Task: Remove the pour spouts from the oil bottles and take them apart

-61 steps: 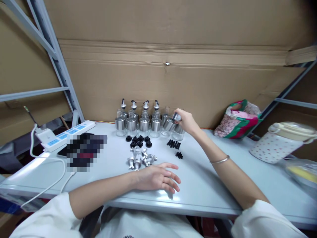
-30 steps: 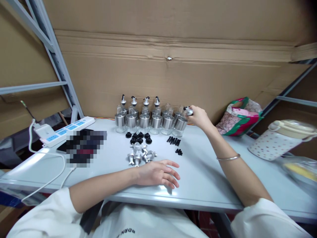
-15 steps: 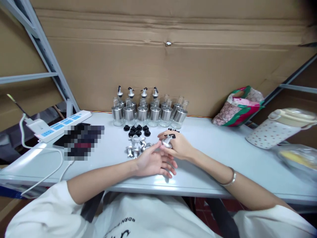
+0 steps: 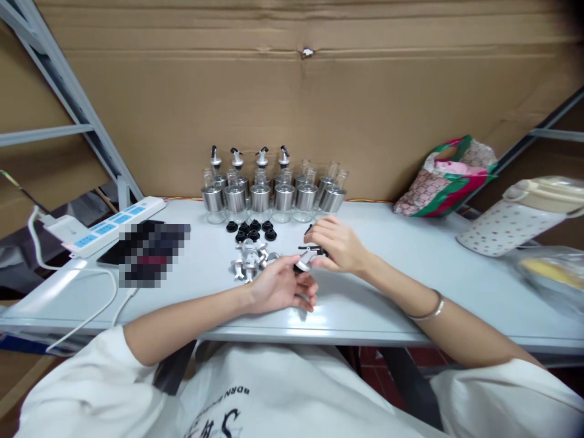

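Near the table's front, my left hand (image 4: pixel 279 285) holds a silver pourer top (image 4: pixel 303 261) between thumb and fingers. My right hand (image 4: pixel 338 244) is at the pourer's right side, its curled fingers by the black lever; a small black piece shows at its fingertips, and what it grips is partly hidden. Several silver pourer parts (image 4: pixel 250 258) lie in a pile left of my hands. Behind them sit several black stoppers (image 4: pixel 253 235). Glass bottles with steel bands (image 4: pixel 260 199) stand in rows at the back, some of the rear ones topped with pourers (image 4: pixel 236 159).
A power strip (image 4: pixel 119 224) with white cables and a pixelated dark object (image 4: pixel 152 258) lie at the left. On the right are a patterned bag (image 4: pixel 444 182), a dotted flask (image 4: pixel 511 220) and a plastic-wrapped yellow item (image 4: pixel 552 274). Cardboard (image 4: pixel 283 97) rises behind the table.
My right hand has moved slightly right and curled above the lever, away from the pourer's base. The pourer is now tilted in my left hand, whose fingers have bent inward. The view has shifted slightly.
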`<state>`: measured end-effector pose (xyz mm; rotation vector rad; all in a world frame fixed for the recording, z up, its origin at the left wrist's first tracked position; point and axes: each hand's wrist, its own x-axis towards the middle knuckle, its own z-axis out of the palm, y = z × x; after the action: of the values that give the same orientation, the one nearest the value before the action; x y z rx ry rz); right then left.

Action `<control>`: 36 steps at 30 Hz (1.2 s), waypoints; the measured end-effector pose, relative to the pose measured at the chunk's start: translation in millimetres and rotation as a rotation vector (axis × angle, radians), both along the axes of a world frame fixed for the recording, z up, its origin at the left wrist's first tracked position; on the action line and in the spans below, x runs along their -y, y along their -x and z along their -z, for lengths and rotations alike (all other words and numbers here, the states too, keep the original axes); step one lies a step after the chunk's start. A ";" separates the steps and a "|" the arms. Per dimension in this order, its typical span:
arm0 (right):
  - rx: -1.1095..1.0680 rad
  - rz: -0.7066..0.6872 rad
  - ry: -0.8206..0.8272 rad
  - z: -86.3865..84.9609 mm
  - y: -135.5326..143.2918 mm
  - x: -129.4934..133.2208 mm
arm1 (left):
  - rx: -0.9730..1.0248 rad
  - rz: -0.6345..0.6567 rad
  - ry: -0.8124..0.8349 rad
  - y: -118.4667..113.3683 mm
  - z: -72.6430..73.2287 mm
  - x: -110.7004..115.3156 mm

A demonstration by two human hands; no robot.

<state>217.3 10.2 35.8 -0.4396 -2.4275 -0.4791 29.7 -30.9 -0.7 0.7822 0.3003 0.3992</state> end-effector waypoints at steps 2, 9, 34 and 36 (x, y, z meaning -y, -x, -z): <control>-0.038 0.028 -0.050 -3.7 -1.5 1.3 | -0.011 -0.014 0.016 0.3 -0.9 0.4; -0.064 -0.051 -0.102 0.3 6.2 3.7 | -0.040 -0.035 0.004 0.5 -4.0 2.6; -0.210 -0.072 -0.069 8.8 5.2 7.4 | -0.110 -0.217 -0.129 -2.1 -7.3 6.8; -0.165 -0.050 -0.069 8.5 5.6 7.6 | -0.126 -0.249 -0.152 -2.6 -7.8 7.4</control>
<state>211.7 2.6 27.3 -0.3726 -2.2512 -0.4837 32.3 -38.3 7.0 0.9244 0.4916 0.6135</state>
